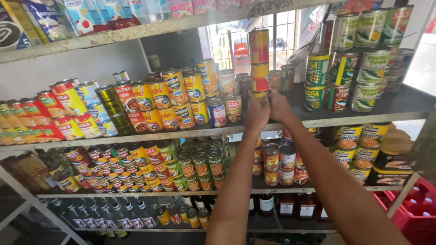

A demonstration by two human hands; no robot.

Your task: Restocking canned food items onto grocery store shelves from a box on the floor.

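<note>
A tall stack of red and yellow cans [259, 61] stands on the upper middle shelf [318, 121]. My left hand [256, 114] and my right hand [278, 107] both reach up to the bottom can of that stack and close around it from either side. Most of the bottom can is hidden behind my fingers. Both forearms rise from the lower right of the view.
Yellow, red and blue cans [181, 95] crowd the shelf left of the stack. Green-labelled cans [359, 59] are piled to the right. Lower shelves hold more cans [200, 163] and dark bottles [136, 215]. Cartons [77, 16] line the top shelf. A red crate [415, 211] sits bottom right.
</note>
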